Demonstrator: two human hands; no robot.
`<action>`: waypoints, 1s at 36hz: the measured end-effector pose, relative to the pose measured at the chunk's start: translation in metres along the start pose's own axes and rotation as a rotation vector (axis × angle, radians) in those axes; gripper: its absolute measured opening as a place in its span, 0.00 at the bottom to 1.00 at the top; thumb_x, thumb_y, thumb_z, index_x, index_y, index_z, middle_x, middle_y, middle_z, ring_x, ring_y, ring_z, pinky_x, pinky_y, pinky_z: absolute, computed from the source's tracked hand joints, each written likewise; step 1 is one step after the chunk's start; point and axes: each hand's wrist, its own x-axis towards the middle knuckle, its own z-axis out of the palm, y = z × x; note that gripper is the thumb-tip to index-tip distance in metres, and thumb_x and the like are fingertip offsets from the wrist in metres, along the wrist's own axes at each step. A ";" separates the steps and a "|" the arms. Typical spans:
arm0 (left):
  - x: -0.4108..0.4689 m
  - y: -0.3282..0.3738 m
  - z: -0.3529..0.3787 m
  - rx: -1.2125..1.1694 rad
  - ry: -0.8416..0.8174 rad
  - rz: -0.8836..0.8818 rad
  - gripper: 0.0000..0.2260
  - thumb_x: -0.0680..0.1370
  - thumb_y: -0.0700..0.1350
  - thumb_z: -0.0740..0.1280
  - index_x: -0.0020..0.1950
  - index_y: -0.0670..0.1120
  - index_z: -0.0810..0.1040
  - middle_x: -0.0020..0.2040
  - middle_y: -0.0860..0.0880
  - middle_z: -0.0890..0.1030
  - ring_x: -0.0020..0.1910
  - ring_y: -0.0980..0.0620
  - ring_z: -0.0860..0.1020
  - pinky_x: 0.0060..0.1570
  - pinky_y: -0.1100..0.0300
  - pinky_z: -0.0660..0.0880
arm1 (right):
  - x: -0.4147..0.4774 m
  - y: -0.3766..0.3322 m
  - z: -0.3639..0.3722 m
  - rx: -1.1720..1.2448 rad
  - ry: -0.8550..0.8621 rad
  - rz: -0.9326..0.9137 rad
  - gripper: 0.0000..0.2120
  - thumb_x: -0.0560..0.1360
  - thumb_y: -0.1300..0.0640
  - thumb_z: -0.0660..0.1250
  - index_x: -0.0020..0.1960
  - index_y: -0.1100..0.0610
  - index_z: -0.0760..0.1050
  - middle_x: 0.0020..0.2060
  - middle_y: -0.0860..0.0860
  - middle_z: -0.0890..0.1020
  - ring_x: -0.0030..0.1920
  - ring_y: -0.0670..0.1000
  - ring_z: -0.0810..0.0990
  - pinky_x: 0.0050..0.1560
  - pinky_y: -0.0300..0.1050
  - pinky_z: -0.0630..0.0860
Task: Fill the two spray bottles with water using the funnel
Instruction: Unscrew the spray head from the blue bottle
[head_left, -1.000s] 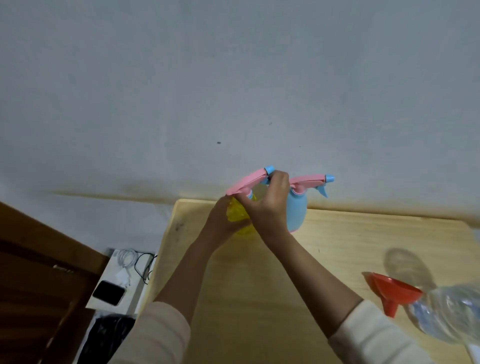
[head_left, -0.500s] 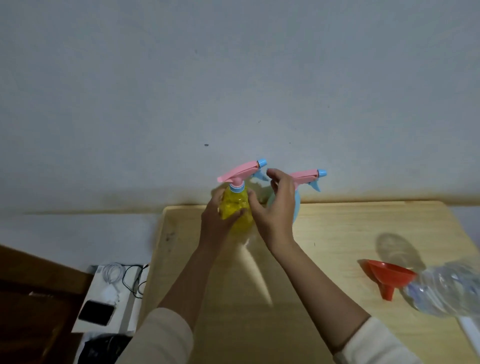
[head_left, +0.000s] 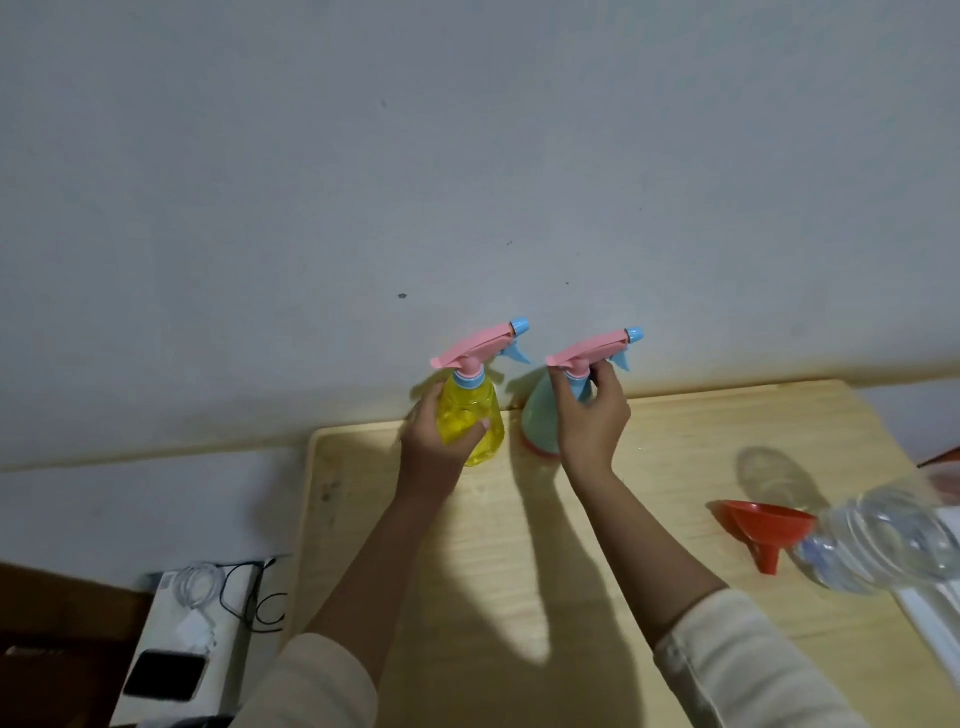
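A person wears a cream long-sleeved top: the left sleeve (head_left: 322, 680) and right sleeve (head_left: 748, 670) end partway along the forearms, the right cuff hemmed; left hand (head_left: 436, 441) and right hand (head_left: 589, 415) are bare.

Spray bottles: 2, one yellow spray bottle (head_left: 470, 421) and one teal spray bottle (head_left: 540, 421), both at the table's far edge. Funnel (head_left: 769, 525): 1, orange-red, near the right edge. Clear plastic bottle (head_left: 883, 540): 1. Hands: 2, left hand (head_left: 431, 441) and right hand (head_left: 592, 421). Table (head_left: 519, 571): 1. Past the table's left edge: 1 dark phone (head_left: 166, 675), 1 white cable (head_left: 195, 587), 1 black cable (head_left: 260, 603).
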 end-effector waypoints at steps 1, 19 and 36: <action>-0.002 0.002 0.001 0.015 0.003 -0.002 0.32 0.65 0.56 0.71 0.67 0.49 0.71 0.59 0.49 0.79 0.59 0.49 0.77 0.60 0.47 0.74 | -0.001 0.000 -0.003 -0.002 -0.007 -0.002 0.07 0.73 0.54 0.70 0.43 0.54 0.73 0.37 0.46 0.77 0.37 0.41 0.74 0.37 0.31 0.66; -0.155 0.039 0.061 0.309 -0.120 0.379 0.43 0.63 0.61 0.69 0.74 0.49 0.59 0.66 0.48 0.74 0.58 0.48 0.76 0.54 0.54 0.76 | -0.041 -0.022 -0.139 0.150 -0.329 0.069 0.20 0.70 0.52 0.74 0.34 0.68 0.72 0.26 0.59 0.67 0.31 0.51 0.64 0.35 0.44 0.59; -0.201 0.100 0.043 -0.248 -0.592 0.083 0.37 0.65 0.49 0.76 0.70 0.64 0.64 0.64 0.60 0.74 0.61 0.56 0.76 0.54 0.58 0.77 | -0.034 -0.047 -0.214 0.535 -0.734 0.194 0.12 0.74 0.56 0.66 0.54 0.63 0.78 0.46 0.55 0.82 0.50 0.52 0.79 0.56 0.46 0.75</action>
